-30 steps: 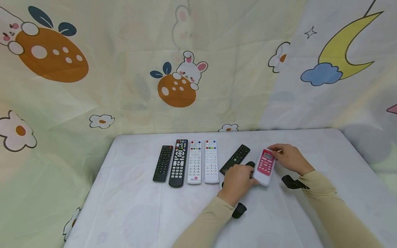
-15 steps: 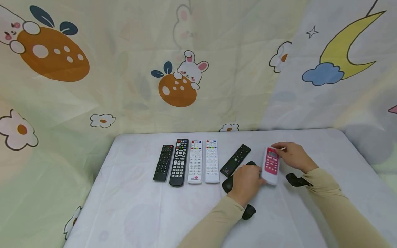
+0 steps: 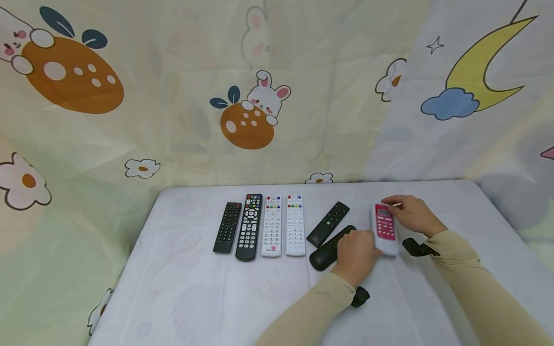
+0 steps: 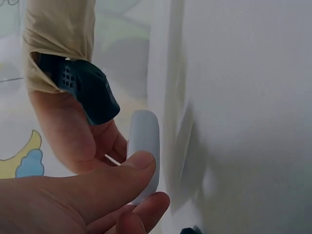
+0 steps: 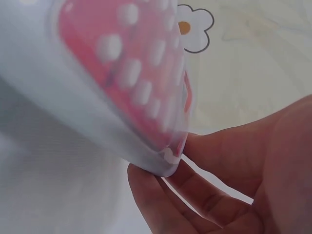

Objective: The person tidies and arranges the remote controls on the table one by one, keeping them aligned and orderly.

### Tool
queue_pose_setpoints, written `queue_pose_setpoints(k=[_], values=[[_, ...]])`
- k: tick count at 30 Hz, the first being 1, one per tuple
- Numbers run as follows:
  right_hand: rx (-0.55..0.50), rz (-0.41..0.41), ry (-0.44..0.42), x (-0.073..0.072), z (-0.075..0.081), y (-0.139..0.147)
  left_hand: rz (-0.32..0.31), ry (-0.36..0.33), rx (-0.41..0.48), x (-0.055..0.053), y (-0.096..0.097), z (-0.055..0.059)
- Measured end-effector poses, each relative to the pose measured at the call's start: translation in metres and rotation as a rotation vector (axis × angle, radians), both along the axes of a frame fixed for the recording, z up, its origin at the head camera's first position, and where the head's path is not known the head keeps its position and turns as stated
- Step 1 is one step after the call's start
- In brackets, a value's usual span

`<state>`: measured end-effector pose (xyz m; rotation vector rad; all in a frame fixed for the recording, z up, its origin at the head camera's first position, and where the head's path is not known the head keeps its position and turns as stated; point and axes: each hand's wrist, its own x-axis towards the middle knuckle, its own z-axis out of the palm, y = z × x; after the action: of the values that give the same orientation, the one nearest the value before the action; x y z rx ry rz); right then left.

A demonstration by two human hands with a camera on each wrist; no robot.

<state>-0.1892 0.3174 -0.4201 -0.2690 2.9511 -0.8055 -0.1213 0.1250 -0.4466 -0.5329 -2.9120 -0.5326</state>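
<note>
Left of your left hand point(image 3: 357, 254), a row of four remotes point(image 3: 271, 226) lies on the table point(image 3: 195, 298); nearer it, two slanting black remotes point(image 3: 325, 253). This hand pinches the lower end of the white-and-pink remote point(image 3: 384, 226), located between your hands; your right hand point(image 3: 414, 216) pinches its upper end.

The white bench point(image 3: 182, 298) carries a row of a short black remote point(image 3: 227, 229), a long black remote point(image 3: 248, 230) and two white remotes point(image 3: 271, 228). Rightward, a slim black remote point(image 3: 328, 224) and a thick black remote point(image 3: 325, 255) lie slanted side by side.
</note>
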Motion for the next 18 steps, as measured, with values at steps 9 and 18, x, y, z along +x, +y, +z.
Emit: queue_pose_setpoints(k=[9,18], values=[[0.011,-0.002,-0.012,-0.005,0.001,0.001,0.020,0.008,-0.011,-0.001,0.014,0.000],[0.018,0.031,-0.011,-0.007,0.002,0.004,0.045,-0.053,0.009,-0.005,0.030,-0.006]])
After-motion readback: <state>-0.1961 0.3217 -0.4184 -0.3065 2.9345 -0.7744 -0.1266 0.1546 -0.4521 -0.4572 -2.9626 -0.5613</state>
